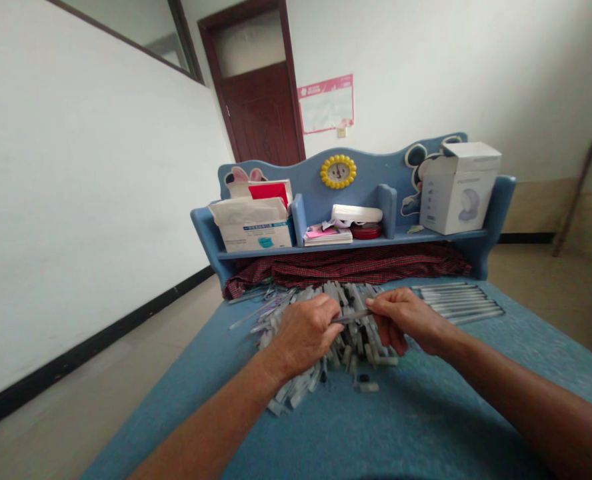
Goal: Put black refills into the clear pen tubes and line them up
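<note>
Above a heap of clear and grey pen parts (361,347), a slim grey pen (352,317) spans the gap between my two hands. My left hand (309,330) is closed around its left end. The thumb and forefinger of my right hand (401,317) pinch the other end, with the remaining fingers curled below. Whether the pen is one piece or two is too blurred to tell. To the right of my right hand, several long pens (459,301) lie side by side in a row. Thin sticks (256,313), perhaps refills, lie loosely left of the heap.
A blue shelf (271,252) runs along the desk's (426,413) back. On it stand a mask box (256,230), a red round case (367,231) and a white carton (460,190). Checked cloth (346,265) is bunched beneath the shelf. A loose cap (369,387) lies before the heap.
</note>
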Demonstrator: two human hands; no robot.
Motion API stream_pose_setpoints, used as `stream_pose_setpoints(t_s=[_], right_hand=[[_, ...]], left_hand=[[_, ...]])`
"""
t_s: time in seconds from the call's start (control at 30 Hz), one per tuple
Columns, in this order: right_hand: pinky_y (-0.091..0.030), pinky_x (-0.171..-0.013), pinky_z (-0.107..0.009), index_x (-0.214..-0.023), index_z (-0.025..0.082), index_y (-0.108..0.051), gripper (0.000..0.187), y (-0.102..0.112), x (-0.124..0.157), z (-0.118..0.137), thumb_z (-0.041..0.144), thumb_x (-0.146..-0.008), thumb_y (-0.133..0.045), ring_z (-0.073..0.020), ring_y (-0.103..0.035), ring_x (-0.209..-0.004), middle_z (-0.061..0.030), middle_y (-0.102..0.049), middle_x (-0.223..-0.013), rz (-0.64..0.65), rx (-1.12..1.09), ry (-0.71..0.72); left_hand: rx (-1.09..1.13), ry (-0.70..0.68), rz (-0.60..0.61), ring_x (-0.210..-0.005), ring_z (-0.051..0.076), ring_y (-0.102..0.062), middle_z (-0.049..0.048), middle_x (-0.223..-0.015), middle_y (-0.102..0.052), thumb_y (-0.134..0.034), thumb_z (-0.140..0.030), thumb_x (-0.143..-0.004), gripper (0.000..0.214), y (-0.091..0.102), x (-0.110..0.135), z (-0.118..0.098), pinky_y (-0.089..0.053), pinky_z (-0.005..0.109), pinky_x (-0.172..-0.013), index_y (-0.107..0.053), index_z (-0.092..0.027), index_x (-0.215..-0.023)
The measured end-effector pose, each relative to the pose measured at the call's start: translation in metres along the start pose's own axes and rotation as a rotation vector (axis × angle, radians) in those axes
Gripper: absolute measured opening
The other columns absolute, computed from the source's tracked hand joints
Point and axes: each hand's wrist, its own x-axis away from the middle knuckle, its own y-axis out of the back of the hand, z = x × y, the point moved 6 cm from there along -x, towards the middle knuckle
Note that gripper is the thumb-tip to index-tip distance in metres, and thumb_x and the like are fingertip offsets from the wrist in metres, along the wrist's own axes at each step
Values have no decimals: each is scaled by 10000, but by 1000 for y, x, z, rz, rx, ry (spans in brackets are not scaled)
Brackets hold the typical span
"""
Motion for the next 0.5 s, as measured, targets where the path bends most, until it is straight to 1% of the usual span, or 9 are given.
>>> stream_pose_setpoints(t_s=[0.07,0.13,0.2,0.27,0.37,0.43,0.5], right_hand=[[-296,-255,-171,-531,167,-469,494,2,0,0,587,-791,-488,-79,-445,-242,1,-568,-391,5,0,-8],[-321,-279,-174,-607,159,-498,495,6,0,3,618,-790,-472,-88,-487,-277,-1,-591,-438,11,-2,35],[-356,-317,-177,-687,154,-514,463,10,0,8,609,-777,-508,-95,-536,-332,-2,-622,-508,32,4,101],[-380,-350,-180,-720,150,-525,423,12,2,11,567,-745,-584,-95,-557,-371,0,-635,-554,61,34,151],[-384,-363,-181,-701,144,-547,389,12,2,11,522,-716,-634,-89,-550,-377,11,-622,-543,68,73,188],[-376,-352,-180,-654,145,-540,391,10,1,9,521,-747,-597,-85,-531,-353,17,-601,-504,62,73,193],[-363,-331,-177,-607,152,-517,410,8,0,5,522,-779,-553,-81,-509,-323,21,-582,-468,66,63,169]], left_hand=[[41,12,3,-668,147,-535,-1,-726,-561,-623,-213,-771,82,0,-1,0,-348,238,-579,-550,-182,-755],[113,30,2,-650,138,-531,-9,-701,-556,-640,-202,-752,101,0,-2,1,-351,232,-579,-547,-179,-721],[180,47,-3,-641,132,-530,-16,-684,-554,-652,-188,-738,113,1,-2,3,-357,228,-587,-545,-175,-702],[211,56,-5,-637,129,-528,-20,-674,-551,-660,-184,-731,124,1,-2,4,-357,226,-589,-543,-173,-690],[199,57,-5,-627,128,-523,-21,-667,-546,-667,-178,-726,138,0,-2,5,-348,229,-582,-538,-172,-679],[173,48,-6,-625,129,-522,-20,-674,-547,-662,-178,-731,130,0,-1,5,-343,231,-578,-539,-173,-692],[138,35,-10,-631,132,-525,-15,-689,-552,-650,-191,-745,116,-1,-1,4,-344,233,-576,-540,-176,-711]])
